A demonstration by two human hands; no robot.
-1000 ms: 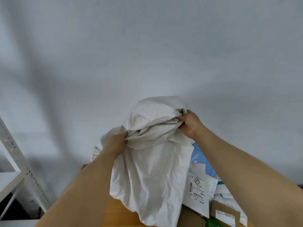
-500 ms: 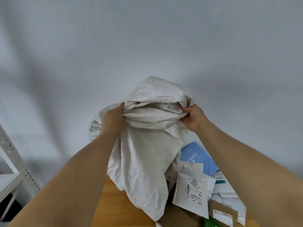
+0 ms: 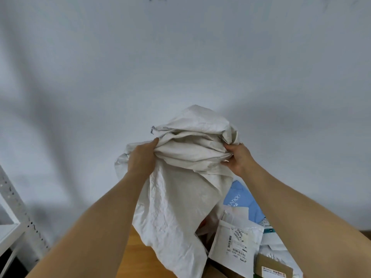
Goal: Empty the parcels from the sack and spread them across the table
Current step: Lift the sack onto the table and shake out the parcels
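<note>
We hold the white woven sack (image 3: 180, 197) up in front of us against a pale wall (image 3: 180, 57), its upper part bunched into thick folds between our two hands. Our left hand (image 3: 143, 157) grips the folds on one side, its fingers curled into the cloth and mostly hidden behind it. Our right hand (image 3: 237, 157) grips the other side, fingers (image 3: 227, 147) curled and pinching the gathered cloth. The rest of the sack hangs limp down toward the wooden desk (image 3: 132, 255). To the right of it, parcels lie heaped on the desk: a blue mailer (image 3: 244, 203), a white labelled mailer (image 3: 234, 247) overlapping the others, and a brown cardboard box (image 3: 274, 266) at the lower edge. A white metal shelf (image 3: 14, 227) stands at far left.
</note>
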